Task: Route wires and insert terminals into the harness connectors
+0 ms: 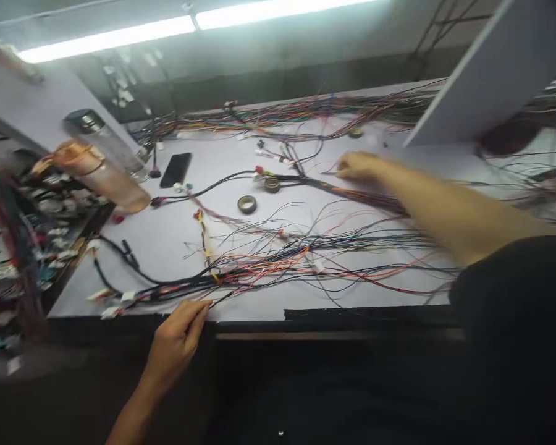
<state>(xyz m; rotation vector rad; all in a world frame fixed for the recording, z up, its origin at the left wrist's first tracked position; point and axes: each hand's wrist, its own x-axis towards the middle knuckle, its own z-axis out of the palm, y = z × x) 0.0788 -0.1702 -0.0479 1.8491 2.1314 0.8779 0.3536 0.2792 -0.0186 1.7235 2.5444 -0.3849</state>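
Note:
At the table's front edge my left hand [180, 330] is closed in a pinch on a thin black wire [221, 299] that leads into the near wire harness [241, 272]. This harness spreads across the table, with black sleeved branches and white connectors at its left end and loose coloured wires to the right. My right hand [359, 165] reaches to the far side, its fingers bent together by a thin dark wire end [328, 172]; whether they grip it is blurred. Just in front of that hand lies a second, taped wire harness [333, 187].
Two rolls of tape [247, 204] and a phone [176, 170] lie mid-table. Two bottles [104, 176] lean at the left beside a heap of connectors [50, 228]. Long wires [278, 120] run along the back. A white upright panel [472, 74] stands at the right.

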